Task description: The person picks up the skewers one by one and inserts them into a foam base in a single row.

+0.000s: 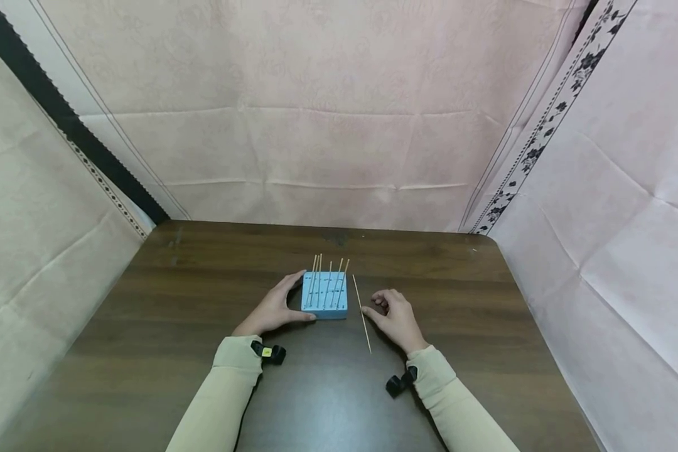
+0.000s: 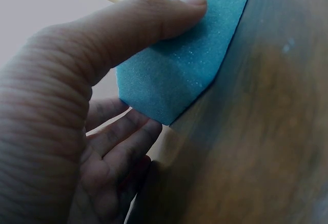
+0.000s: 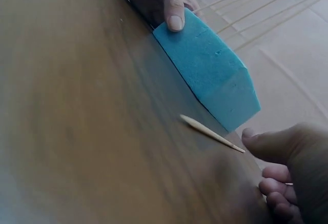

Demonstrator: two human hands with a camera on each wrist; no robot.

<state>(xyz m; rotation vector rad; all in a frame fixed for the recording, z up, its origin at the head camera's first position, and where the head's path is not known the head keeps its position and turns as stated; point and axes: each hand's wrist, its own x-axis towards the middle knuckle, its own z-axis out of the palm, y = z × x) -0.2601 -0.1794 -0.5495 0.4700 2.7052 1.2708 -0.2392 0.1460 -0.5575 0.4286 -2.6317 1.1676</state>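
Note:
A light blue foam block (image 1: 324, 295) sits on the table with several thin wooden skewers (image 1: 319, 263) standing up from its holes. My left hand (image 1: 275, 307) holds the block at its left side, the thumb (image 2: 177, 16) on the near face and the fingers at the far left corner. To the block's right, a loose wooden skewer (image 1: 366, 326) lies on the table, its pointed end (image 3: 192, 121) towards me. Beside that skewer is my right hand (image 1: 397, 318), fingers loosely bent. Its thumb tip (image 3: 249, 136) is close to the stick; whether they touch I cannot tell.
The brown wooden table (image 1: 231, 251) ends at a pale cloth backdrop (image 1: 328, 150). More cloth hangs at the left and right sides. A small black camera (image 1: 274, 355) is strapped to the left wrist and another (image 1: 397, 384) to the right.

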